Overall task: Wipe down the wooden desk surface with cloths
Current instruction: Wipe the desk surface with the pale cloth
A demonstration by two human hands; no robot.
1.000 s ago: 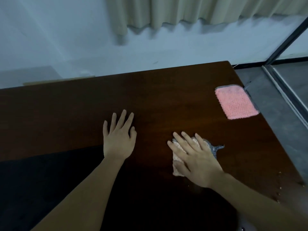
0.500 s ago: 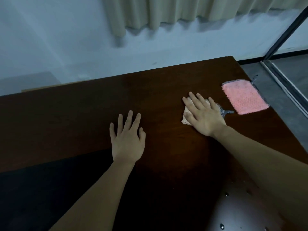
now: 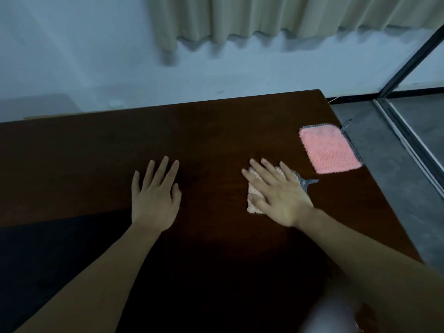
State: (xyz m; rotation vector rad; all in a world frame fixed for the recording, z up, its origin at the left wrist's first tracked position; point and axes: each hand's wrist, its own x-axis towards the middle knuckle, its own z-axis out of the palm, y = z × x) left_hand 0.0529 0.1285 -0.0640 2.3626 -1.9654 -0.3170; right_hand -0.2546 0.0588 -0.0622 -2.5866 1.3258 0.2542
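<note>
— Dark wood is seen across the desk (image 3: 216, 131), with a pale wall and curtain (image 3: 276, 18) behind. How are the hands placed?

— The right hand (image 3: 278, 195) is pressed flat, fingers spread, on a beige cloth (image 3: 254, 203). The left hand (image 3: 156, 193) is laid flat on bare wood, holding nothing.

— What could be spoiled?

— A pink cloth (image 3: 329, 150) is set at the right edge; it might be knocked off if the wiping is carried that way.

— Any writing?

— None can be read.
</note>
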